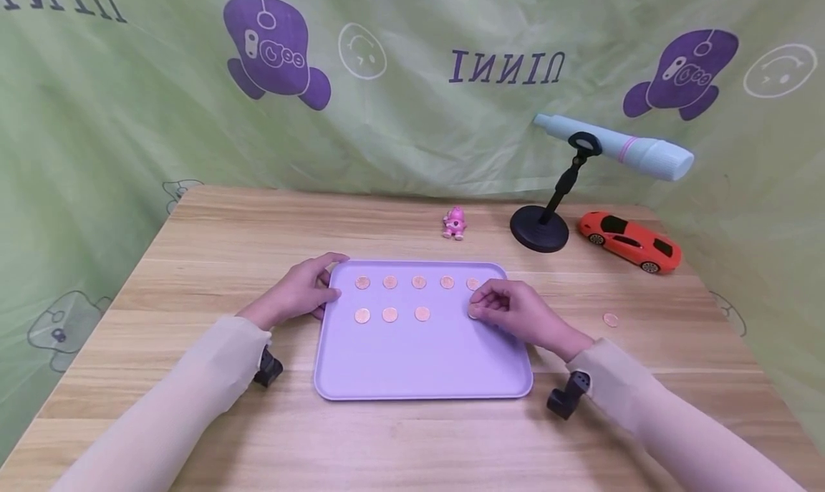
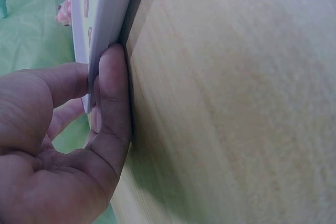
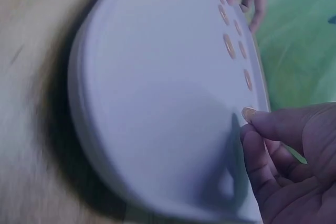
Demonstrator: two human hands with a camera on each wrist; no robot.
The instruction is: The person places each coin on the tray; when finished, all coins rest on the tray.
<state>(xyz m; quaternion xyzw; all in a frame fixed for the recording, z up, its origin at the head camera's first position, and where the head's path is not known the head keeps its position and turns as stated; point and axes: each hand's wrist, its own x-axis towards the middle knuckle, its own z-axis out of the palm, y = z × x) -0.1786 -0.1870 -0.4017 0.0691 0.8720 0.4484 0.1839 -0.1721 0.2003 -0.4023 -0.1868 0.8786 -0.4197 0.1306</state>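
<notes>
A purple tray (image 1: 412, 370) lies on the wooden table, with copper-coloured coins in two rows. Several coins, such as this coin (image 1: 419, 282), form the far row; three, including another coin (image 1: 389, 315), make up the nearer one. My left hand (image 1: 299, 288) grips the tray's left rim, thumb on the upper side and fingers beneath, as the left wrist view shows. Over the tray's right part, my right hand (image 1: 515, 309) pinches a coin (image 3: 249, 113) between thumb and fingertips. Part of that coin is hidden by the fingers.
One loose coin (image 1: 610, 320) lies on the table right of the tray. Behind the tray stands a small pink figurine (image 1: 454, 223). A light blue microphone (image 1: 638, 152) sits on a black stand (image 1: 540, 228), beside an orange-red toy car (image 1: 630, 243). Green printed cloth (image 1: 412, 134) hangs behind.
</notes>
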